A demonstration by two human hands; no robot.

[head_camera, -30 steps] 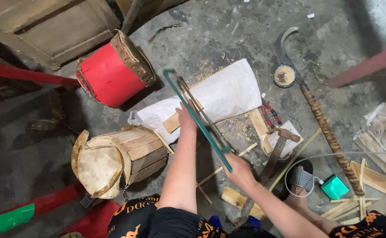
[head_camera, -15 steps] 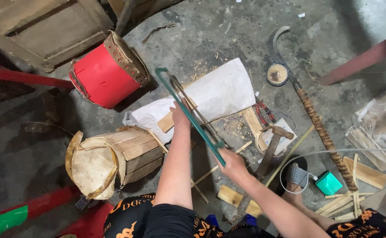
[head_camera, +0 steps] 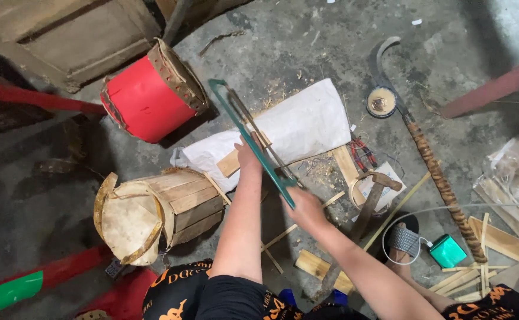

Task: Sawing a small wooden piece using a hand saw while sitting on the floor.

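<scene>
Right hand: fist closed around the green saw handle.
Left hand: pressed flat on the wood strip, at the white sack edge.
Open room: bare concrete beyond the sack.

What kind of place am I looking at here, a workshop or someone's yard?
Probably an informal drum-making workshop on a rough concrete floor: a wooden drum shell, a red drum, a green-framed saw in the right hand, wood offcuts.
</scene>
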